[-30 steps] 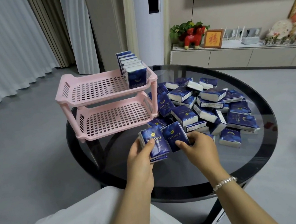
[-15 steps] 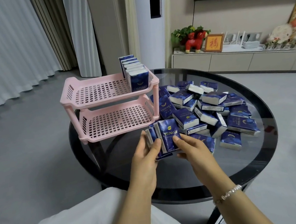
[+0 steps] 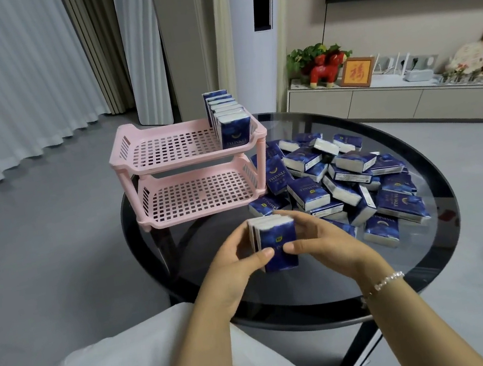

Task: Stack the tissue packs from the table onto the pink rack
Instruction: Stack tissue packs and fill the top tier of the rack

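Above table [image 3: 284, 308] | left hand [image 3: 230, 266], right hand [image 3: 321, 240] clasp upright tissue packs [image 3: 278, 248] | perhaps three, rear ones hidden

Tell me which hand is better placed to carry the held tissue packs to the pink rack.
Probably the left hand: the pink rack stands ahead on its side. The right hand, also gripping the held tissue packs, sits nearer the loose pile.

The tissue packs [image 3: 340, 180] are dark blue with white sides; the rack [image 3: 186, 159] is pale pink with a grid pattern; the table [image 3: 436, 276] is black glass.
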Motion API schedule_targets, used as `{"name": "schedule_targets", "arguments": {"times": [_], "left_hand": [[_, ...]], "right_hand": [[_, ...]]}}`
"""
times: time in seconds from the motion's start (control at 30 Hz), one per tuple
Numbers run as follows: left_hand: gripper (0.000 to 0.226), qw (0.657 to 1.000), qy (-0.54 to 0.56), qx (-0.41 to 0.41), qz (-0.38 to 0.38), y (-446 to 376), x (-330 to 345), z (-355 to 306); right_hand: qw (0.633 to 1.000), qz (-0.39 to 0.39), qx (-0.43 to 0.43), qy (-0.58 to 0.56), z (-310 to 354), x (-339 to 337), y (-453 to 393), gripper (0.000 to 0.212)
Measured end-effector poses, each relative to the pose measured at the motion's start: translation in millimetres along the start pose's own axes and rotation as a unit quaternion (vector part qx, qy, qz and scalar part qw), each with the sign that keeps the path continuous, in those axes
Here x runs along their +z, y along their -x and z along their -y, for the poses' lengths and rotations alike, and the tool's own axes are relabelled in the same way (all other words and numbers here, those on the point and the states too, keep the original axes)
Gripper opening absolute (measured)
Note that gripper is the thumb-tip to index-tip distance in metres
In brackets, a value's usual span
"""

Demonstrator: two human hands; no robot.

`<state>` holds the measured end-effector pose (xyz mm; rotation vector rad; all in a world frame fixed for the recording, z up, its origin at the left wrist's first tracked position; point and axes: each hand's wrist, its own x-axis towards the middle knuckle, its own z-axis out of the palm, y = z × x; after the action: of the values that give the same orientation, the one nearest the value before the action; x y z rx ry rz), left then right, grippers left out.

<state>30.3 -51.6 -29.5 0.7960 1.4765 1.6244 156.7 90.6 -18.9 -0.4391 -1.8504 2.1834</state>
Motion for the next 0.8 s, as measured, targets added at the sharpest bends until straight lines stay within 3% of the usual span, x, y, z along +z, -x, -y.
{"name": "schedule_targets", "arguments": {"times": [0.07,0.2,0.5,0.8], "left_hand": [[0.068,0.994,-0.108,-0.012,-0.007,1.9,-4.8,3.5],[0.083,0.980,-0.197,-0.031,-0.017,7.3,-2.3,1.3],[0.088,0.951,-0.309,-0.019,0.007,10.4,4.6,-4.3],[0.075,0.926,-0.373,-0.021,0.055,7.1,8.4,-4.8]], "right_hand": [[0.998,0.002,0.013,0.062,0.7,-2.5,1.6,0.068],[0.989,0.032,0.032,0.141,0.8,-8.3,5.8,0.076],[0.973,0.001,0.037,0.227,2.3,-17.2,5.4,0.084],[0.971,-0.010,0.019,0.240,3.6,-10.6,1.0,0.072]]}}
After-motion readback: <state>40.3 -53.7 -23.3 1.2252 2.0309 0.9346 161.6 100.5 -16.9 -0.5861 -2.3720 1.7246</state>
